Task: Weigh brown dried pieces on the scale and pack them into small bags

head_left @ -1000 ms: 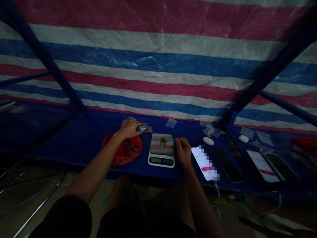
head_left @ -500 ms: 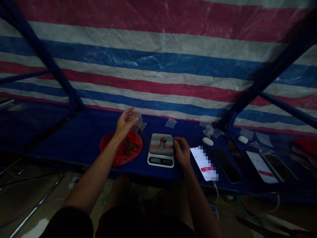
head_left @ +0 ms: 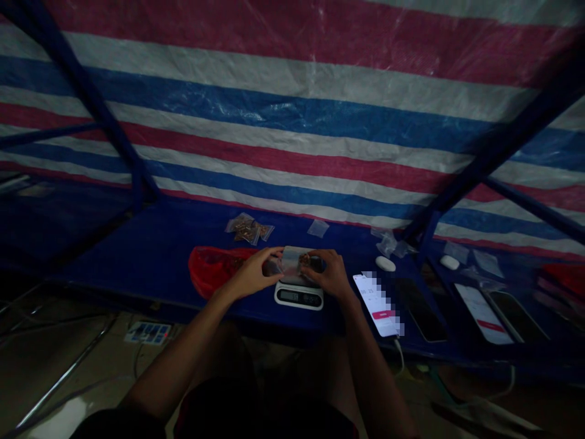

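A small white digital scale (head_left: 298, 295) sits on the blue table (head_left: 159, 256) in front of me. Both my hands are over its platform. My left hand (head_left: 256, 272) pinches the left side of a small clear plastic bag (head_left: 289, 262). My right hand (head_left: 328, 272) grips the bag's right side, beside a little brown pile on the scale. A red plastic bag (head_left: 211, 275) of brown bits lies left of the scale. Filled clear bags (head_left: 249, 228) lie behind it.
A lit phone (head_left: 378, 303) lies right of the scale, with more phones (head_left: 484, 312) further right. Empty clear bags (head_left: 317, 227) and white earbud cases (head_left: 385, 263) lie near the striped tarp wall. Blue frame posts (head_left: 137, 189) stand at both sides. A power strip (head_left: 148, 333) lies on the floor.
My left hand put a filled bag on the pile behind the red bag, then came to the scale. Both hands now hold a clear bag over the platform.
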{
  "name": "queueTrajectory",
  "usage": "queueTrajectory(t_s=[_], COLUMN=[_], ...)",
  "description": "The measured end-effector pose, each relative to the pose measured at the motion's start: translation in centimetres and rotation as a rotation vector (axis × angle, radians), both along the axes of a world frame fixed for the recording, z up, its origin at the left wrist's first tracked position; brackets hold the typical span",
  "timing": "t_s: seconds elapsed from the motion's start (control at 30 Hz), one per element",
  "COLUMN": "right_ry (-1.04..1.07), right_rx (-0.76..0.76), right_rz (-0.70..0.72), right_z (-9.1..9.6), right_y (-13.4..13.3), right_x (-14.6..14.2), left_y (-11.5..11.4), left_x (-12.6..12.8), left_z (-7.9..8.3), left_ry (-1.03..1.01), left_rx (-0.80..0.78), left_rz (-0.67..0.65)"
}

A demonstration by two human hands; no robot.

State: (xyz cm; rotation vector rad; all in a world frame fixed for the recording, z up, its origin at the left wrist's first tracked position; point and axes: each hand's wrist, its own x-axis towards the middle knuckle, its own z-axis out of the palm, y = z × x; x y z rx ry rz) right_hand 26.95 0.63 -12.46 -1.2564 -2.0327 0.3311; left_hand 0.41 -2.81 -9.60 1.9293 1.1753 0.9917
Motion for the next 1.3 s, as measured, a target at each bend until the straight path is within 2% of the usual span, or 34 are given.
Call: queueTrajectory(t_s=[0.23,0.43,0.6,0.73,0.97,1.3], right_ry=[0.038,-0.046,-0.167,-0.242,-0.211,-0.184], right_rx=[-0.020,-0.029,0.022,0.028,-0.092,-0.084], right_rz=[0.056,0.127,0.206,0.288,0.443,0.514], right_z=[0.9,3.0,5.0,5.8,6.7,8.9], right_y=[0.1,-0.1,0.2,0.8,1.6,2.3], right_x=[0.0,-0.6,-1.3,-1.8,-2.3,-3.1], left_y=[0.2,0.5,1.0,1.1,1.1,0.7], left_x=[0.4,1.1,1.7,2.0,1.9,1.3], left_z=[-0.7,-0.3,-0.2,-0.3,-0.7,0.0], left_ry=[-0.067,-0.023,0.012,0.008,0.042,0.000], left_rx=[-0.090,-0.035,0.000,0.011,0.023,0.079], left_rz=[-0.043,0.016,0.022,0.041,0.058,0.073])
